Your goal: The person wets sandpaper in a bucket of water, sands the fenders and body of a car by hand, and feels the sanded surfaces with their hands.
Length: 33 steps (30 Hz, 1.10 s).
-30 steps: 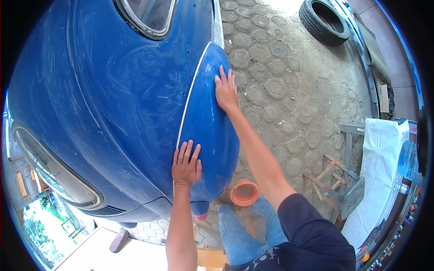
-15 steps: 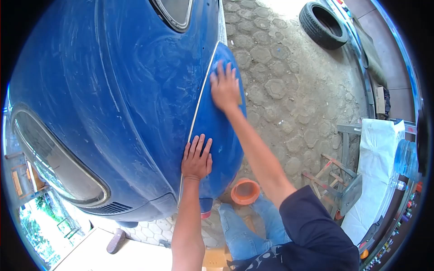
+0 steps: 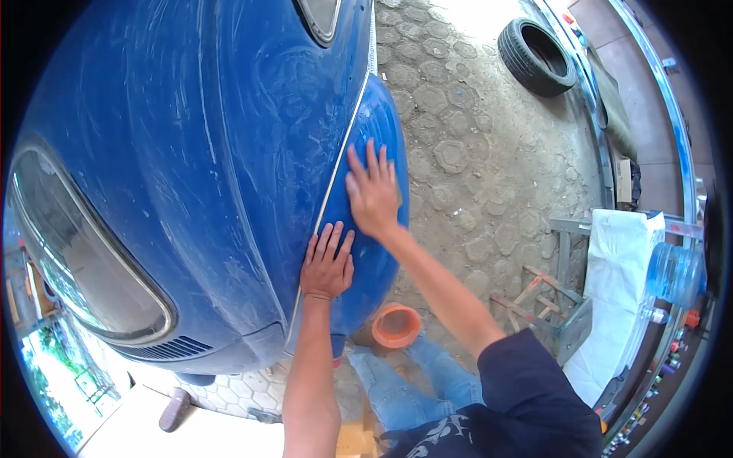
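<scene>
A blue car body [image 3: 229,153] with a rounded rear fender [image 3: 374,263] fills the left and middle of the view. A thin pale strip [image 3: 334,179] runs along the seam between them. My right hand [image 3: 374,197] lies on the wet-looking upper part of the fender, fingers stretched and apart. A small yellowish edge shows beside its palm; what it belongs to is hidden under the hand. Lower down, my left hand [image 3: 327,263] rests flat across the seam strip, fingers extended, with nothing visible in it.
An orange bucket [image 3: 396,326] stands on the paved floor [image 3: 450,156] by my knees. Farther right are a tire [image 3: 537,57], a small metal-and-wood stand [image 3: 573,328], a white-covered bench [image 3: 618,282] and a large water bottle [image 3: 676,273]. A purple-grey shoe [image 3: 175,410] lies at lower left.
My right hand has slid down the fender, nearer to my left hand. The left hand stays in place on the seam. The whole view has shifted slightly.
</scene>
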Tool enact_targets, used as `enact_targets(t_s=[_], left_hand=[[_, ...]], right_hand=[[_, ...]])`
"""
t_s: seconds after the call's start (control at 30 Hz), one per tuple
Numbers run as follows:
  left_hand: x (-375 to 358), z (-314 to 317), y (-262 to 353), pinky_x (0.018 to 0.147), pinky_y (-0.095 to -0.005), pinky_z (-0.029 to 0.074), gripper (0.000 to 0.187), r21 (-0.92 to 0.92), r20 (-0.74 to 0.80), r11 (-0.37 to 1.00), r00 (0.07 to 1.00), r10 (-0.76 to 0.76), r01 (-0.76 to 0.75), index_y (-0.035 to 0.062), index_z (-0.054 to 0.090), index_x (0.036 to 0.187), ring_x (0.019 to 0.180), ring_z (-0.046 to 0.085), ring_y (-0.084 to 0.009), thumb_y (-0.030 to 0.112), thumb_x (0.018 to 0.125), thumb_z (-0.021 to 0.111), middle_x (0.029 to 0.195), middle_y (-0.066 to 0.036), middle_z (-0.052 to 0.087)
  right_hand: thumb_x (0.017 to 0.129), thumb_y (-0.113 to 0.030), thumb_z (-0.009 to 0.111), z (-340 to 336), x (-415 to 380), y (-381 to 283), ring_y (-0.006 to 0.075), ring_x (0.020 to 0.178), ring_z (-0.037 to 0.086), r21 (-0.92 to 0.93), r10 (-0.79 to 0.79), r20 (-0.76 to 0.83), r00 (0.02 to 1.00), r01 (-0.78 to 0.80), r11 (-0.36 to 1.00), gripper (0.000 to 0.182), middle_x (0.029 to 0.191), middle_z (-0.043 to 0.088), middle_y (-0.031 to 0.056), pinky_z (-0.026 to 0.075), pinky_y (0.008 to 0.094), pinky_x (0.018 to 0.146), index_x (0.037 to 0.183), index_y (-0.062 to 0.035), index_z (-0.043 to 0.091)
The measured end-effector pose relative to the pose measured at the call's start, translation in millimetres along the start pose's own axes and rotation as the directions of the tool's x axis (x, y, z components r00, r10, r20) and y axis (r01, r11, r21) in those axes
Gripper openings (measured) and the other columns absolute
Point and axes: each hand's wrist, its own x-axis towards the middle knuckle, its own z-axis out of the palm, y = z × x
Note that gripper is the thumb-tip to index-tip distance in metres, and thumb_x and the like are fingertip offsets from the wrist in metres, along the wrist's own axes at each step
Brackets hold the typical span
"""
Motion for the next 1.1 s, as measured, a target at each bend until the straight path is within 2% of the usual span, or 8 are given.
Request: enact_targets(t_s=[0.3,0.47,0.53,0.63,0.83,0.93,1.03,1.1], left_hand=[[2,-1,-1,0.119,-0.0451,0.031,0.049,-0.012,-0.029,1.0,1.0,0.008,-0.009,0.0167,0.058,0.139,0.14,0.045,-0.026,0.026,0.092,0.052,0.15,-0.008,0.051],[1,2,-4,0.12,-0.0426,0.03,0.043,-0.015,-0.015,1.0,1.0,-0.006,0.006,0.0215,0.062,0.134,0.143,0.041,-0.0222,0.026,0.092,0.052,0.153,-0.004,0.047],[0,0,-1,0.12,-0.0426,0.03,0.044,-0.007,-0.007,1.0,1.0,-0.008,0.008,0.0223,0.061,0.135,0.143,0.04,-0.0222,0.026,0.092,0.052,0.153,-0.004,0.047],[0,1,-2,0.121,-0.0424,0.028,0.045,-0.008,0.004,1.0,1.0,-0.011,0.011,0.0229,0.06,0.137,0.144,0.04,-0.0222,0.027,0.092,0.051,0.153,-0.004,0.047],[1,0,-2,0.12,-0.044,0.03,0.046,-0.044,-0.024,0.999,1.0,0.004,-0.005,0.0197,0.06,0.136,0.142,0.042,-0.0257,0.024,0.09,0.055,0.151,-0.008,0.049],[0,0,-2,0.12,-0.044,0.03,0.046,-0.033,-0.013,0.999,1.0,0.002,-0.002,0.0199,0.06,0.136,0.142,0.042,-0.0254,0.025,0.09,0.055,0.152,-0.007,0.048],[-1,1,-2,0.12,-0.0439,0.029,0.045,-0.054,-0.008,0.998,1.0,-0.011,0.01,0.0198,0.06,0.135,0.143,0.041,-0.025,0.025,0.091,0.054,0.152,-0.007,0.047],[0,3,-4,0.12,-0.0439,0.03,0.045,-0.052,-0.026,0.999,1.0,-0.007,0.005,0.0197,0.06,0.135,0.143,0.041,-0.0249,0.024,0.091,0.055,0.152,-0.007,0.047]], right_hand=[[0.103,-0.029,0.045,16,53,17,0.048,0.148,0.025,0.04,0.034,-0.093,0.995,-0.031,0.999,0.053,0.161,0.029,0.0247,0.026,0.0608,0.117,0.154,-0.0147,0.039],[0.099,-0.034,0.052,-14,-11,-13,0.0441,0.15,0.024,-0.021,-0.146,0.101,0.984,0.149,0.989,0.062,0.164,0.027,0.0172,0.022,0.0584,0.119,0.157,-0.0192,0.037],[0.1,-0.035,0.051,36,44,50,0.0453,0.15,0.023,-0.063,-0.09,-0.037,0.995,0.088,0.994,0.062,0.164,0.026,0.0195,0.022,0.0584,0.119,0.157,-0.0166,0.036],[0.101,-0.035,0.049,27,90,42,0.046,0.15,0.022,0.257,0.32,-0.076,0.944,-0.292,0.921,0.063,0.163,0.024,0.0244,0.022,0.0592,0.118,0.157,-0.0126,0.033],[0.104,-0.033,0.046,-13,1,-5,0.0461,0.15,0.02,0.002,-0.128,0.097,0.987,0.129,0.992,0.059,0.163,0.023,0.0256,0.025,0.06,0.118,0.156,-0.0085,0.034],[0.103,-0.036,0.045,49,77,75,0.0459,0.15,0.023,0.083,0.103,-0.014,0.995,-0.101,0.991,0.062,0.162,0.023,0.0273,0.022,0.0601,0.118,0.158,-0.0109,0.032],[0.103,-0.036,0.045,56,91,68,0.045,0.15,0.024,-0.289,0.049,0.031,0.998,-0.038,0.957,0.061,0.162,0.024,0.0252,0.021,0.059,0.119,0.157,-0.0116,0.033],[0.104,-0.035,0.043,21,30,11,0.0446,0.15,0.024,-0.164,-0.009,0.055,0.998,0.018,0.986,0.06,0.163,0.024,0.0246,0.022,0.059,0.119,0.157,-0.0101,0.033]])
